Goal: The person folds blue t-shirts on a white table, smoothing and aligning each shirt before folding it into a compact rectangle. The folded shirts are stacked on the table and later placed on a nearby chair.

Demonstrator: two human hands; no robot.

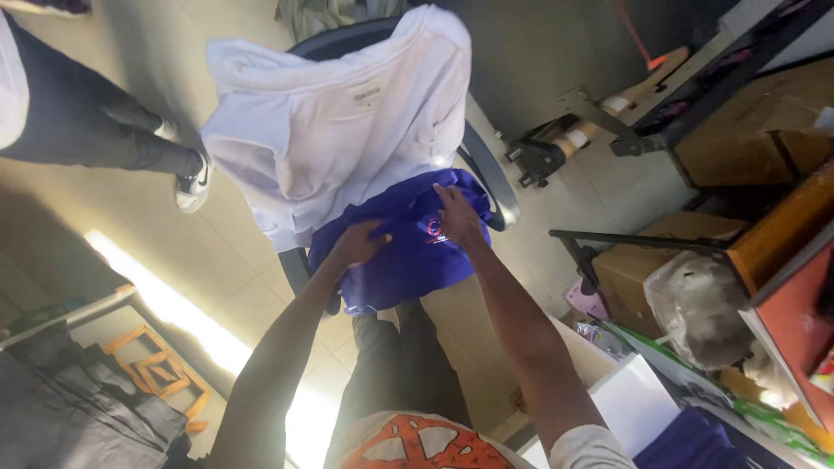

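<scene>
Purple fabric of a T-shirt (400, 260) lies under both my hands on the seat of an office chair (491, 178), hanging over the seat's front edge. My left hand (358, 243) rests flat on its left part, fingers loosely bent; my right hand (458, 217) presses on its upper right, fingers spread, just beside the printed emblem. Draped over the chair back, a white polo shirt (334, 122) overlaps the purple shirt's top edge. Near the right edge sits a cardboard box (638, 265), its contents hidden.
</scene>
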